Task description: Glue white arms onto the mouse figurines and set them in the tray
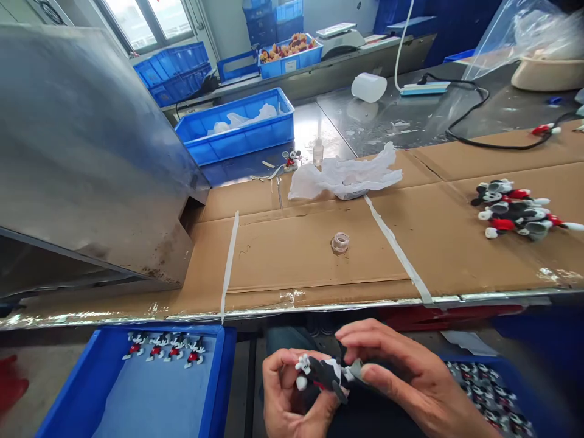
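Note:
My left hand [292, 395] and my right hand [401, 377] hold a soft black-and-white Mickey Mouse figurine [325, 374] over my lap. The left hand cups its white-gloved end, and the right fingers pinch its grey end. Beyond the table edge, a heap of similar figurines [515, 210] lies on the cardboard at the right. A blue tray [137, 331] at lower left holds a row of several small figurines [164, 350]. Another blue tray [460, 360] at lower right is filled with figurines [488, 395].
A cardboard-covered table [319, 255] runs ahead, with a tape roll [340, 243], crumpled plastic [344, 176], and a small bottle [318, 152]. A steel hood [82, 152] stands at left. Blue crates, a scale, and a black cable lie beyond.

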A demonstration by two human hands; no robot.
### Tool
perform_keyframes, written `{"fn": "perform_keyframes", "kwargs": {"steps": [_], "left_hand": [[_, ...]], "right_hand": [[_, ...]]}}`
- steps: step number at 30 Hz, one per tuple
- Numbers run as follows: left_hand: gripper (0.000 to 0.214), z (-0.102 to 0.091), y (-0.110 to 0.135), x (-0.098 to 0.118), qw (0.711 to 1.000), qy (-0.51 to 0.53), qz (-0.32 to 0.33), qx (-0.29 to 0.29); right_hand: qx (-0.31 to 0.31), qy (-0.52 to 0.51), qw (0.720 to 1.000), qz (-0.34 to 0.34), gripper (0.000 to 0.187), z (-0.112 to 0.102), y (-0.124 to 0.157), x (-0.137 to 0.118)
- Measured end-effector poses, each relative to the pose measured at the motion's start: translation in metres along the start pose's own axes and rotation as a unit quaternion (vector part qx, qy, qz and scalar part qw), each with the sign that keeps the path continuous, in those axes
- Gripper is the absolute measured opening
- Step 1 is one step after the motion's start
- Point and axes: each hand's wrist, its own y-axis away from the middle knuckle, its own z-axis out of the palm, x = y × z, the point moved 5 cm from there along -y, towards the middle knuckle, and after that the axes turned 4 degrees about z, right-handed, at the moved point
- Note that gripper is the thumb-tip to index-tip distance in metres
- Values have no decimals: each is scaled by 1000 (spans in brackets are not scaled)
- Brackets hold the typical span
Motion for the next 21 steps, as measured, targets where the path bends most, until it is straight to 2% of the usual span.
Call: {"fn": "perform_keyframes", "kwargs": {"steps": [2, 4, 7, 11, 13, 17, 21], "left_hand": [[64, -7, -3, -9, 997, 16, -69, 9], [68, -11, -6, -15, 993, 32, -110, 8], [65, -13, -7, -16, 995, 46, -93, 10], [70, -13, -4, -12, 996, 49, -31, 62], [71, -11, -4, -14, 993, 77, -63, 58], [70, -8, -5, -18, 974, 130, -186, 11], [49, -14, -4, -17, 972, 109, -207, 32]], "right_hand": [[-25, 7, 999, -29, 12, 0, -1, -1], [-49, 9, 998, -47, 14, 3, -1, -1], [-39, -13, 999, -35, 12, 5, 1, 3], [-5, -45, 999, 28, 9, 9, 2, 13], [-1, -60, 997, 38, 10, 10, 2, 15], [-12, -34, 999, -16, 10, 11, 0, 7], [-10, 17, 997, -78, 20, 11, 2, -2]]}}
